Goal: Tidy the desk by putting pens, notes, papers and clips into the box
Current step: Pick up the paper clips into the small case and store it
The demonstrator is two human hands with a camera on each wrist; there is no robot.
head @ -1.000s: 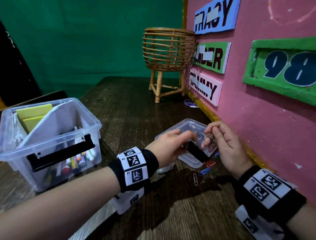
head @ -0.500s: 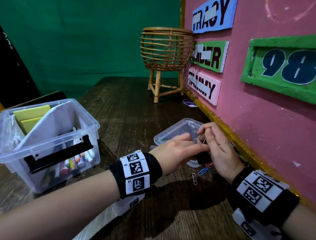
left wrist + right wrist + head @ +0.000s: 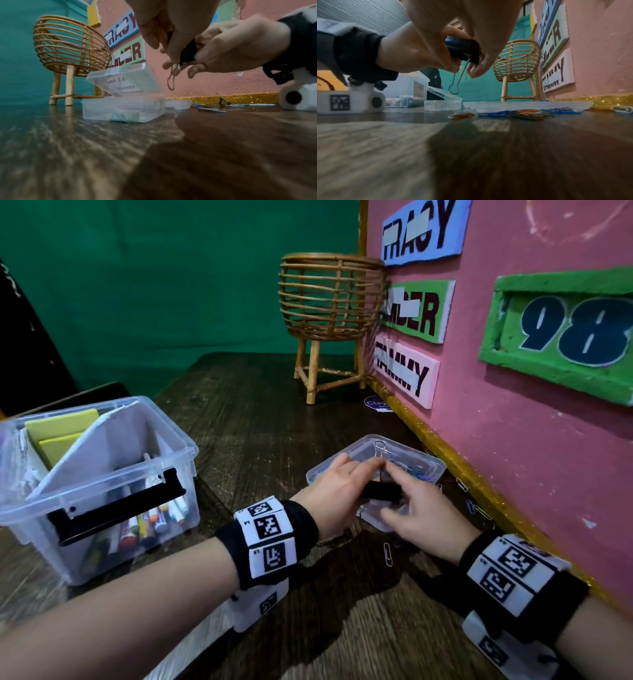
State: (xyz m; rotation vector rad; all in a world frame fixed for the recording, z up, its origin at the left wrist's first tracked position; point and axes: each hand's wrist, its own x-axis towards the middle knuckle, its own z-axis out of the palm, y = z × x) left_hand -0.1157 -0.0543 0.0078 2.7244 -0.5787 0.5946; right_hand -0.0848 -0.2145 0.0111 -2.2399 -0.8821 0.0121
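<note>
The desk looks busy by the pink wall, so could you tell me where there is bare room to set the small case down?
Bare wood lies between the big storage box and the small clear case, and back toward the rattan basket. It is crowded along the wall: both hands, left hand and right hand, hold a black binder clip over the case, with loose paper clips scattered there.

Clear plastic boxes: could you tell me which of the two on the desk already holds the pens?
The large box at the left, with the black handle; pens lie inside it. The small case by both hands has none.
</note>
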